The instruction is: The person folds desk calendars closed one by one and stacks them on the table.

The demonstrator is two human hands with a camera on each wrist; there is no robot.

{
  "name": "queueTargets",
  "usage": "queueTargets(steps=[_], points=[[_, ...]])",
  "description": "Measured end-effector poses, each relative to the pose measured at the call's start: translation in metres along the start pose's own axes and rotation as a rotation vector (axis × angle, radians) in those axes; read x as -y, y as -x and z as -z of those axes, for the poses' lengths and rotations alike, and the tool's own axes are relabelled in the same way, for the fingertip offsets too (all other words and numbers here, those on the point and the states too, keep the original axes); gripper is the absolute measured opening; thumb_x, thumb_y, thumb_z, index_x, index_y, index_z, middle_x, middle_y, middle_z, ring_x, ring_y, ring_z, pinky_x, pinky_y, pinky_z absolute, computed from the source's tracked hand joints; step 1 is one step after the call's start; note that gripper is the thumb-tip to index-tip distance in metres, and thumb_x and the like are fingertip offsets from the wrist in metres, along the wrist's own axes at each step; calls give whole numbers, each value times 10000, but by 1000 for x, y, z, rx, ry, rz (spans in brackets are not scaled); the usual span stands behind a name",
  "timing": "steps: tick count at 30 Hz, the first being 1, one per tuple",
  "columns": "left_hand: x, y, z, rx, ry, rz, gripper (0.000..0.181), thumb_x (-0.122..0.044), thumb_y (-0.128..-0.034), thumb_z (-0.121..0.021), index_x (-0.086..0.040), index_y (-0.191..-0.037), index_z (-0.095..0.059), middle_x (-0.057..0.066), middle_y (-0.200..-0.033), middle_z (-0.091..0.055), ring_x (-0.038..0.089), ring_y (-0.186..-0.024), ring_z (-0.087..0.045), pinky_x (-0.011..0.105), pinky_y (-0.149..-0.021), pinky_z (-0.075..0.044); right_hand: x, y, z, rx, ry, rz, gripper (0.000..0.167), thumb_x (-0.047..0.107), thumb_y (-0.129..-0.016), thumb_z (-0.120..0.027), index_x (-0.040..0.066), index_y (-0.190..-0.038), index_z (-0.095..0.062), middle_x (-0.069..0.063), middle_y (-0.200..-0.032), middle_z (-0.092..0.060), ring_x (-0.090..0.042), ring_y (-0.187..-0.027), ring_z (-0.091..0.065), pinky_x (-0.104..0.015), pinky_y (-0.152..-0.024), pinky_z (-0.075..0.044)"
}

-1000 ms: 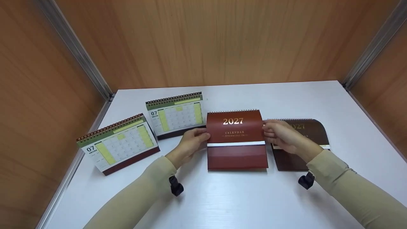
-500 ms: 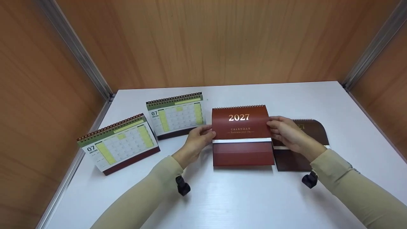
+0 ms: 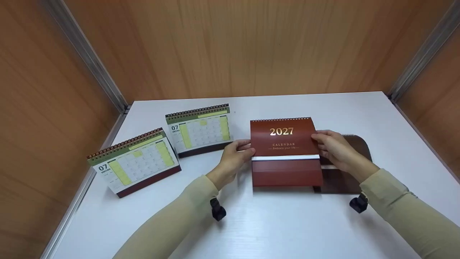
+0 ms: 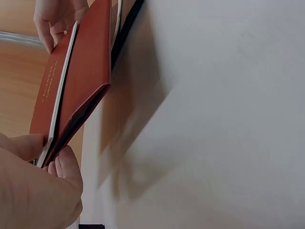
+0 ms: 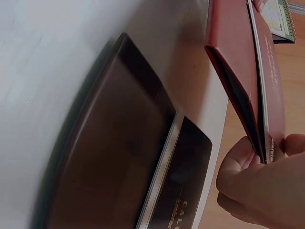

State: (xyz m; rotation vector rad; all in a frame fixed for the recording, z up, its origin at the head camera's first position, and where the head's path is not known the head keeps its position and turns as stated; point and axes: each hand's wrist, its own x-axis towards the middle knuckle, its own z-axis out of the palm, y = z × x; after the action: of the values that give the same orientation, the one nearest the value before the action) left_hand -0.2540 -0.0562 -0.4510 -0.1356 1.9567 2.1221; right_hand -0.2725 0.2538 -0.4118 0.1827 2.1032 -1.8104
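Note:
A red desk calendar with gold "2027" lettering and a white band of page edges is held between my two hands, raised off the table. My left hand pinches its left edge, thumb on the cover and fingers beneath, as the left wrist view shows. On the opposite edge, my right hand pinches it in the same way. Under and beside the right hand lies a dark brown calendar, flat on the table. The red calendar overlaps its left side in the head view, and its title is mostly covered there.
Two calendars stand propped at the left, both turned to a "07" page: a front one with a dark red base and a rear one with a black base. Wooden panels enclose the white table at the back and sides.
Both hands have carried the red calendar to the right and slightly away from me, so it now covers part of the brown one. The two standing calendars have stayed put.

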Motion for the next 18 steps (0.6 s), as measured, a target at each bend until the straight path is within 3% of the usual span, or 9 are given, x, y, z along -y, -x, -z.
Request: queueTargets(steps=[6,18], points=[[5,-3,-19,-12,10,-37,461,0,-974,-713,40,-1417,-592,171,-1330,-656,234,-1141,-695,328,-996,-595,-6,-1,16,-28,45,12,671,304,-1122,-493,-68,-1617,-234,-87,-1351,-535,-89,-1081,-636,-232,-908,-572],[11,-9,-55,15,11,-35,438,4,-970,-716,12,-1397,-615,125,-1277,-676,208,-1115,-713,290,-962,-603,-18,-1,46,-93,94,-16,648,275,-1112,-477,-76,-1608,-251,-104,-1372,-524,-48,-1034,-645,-225,-907,-585]])
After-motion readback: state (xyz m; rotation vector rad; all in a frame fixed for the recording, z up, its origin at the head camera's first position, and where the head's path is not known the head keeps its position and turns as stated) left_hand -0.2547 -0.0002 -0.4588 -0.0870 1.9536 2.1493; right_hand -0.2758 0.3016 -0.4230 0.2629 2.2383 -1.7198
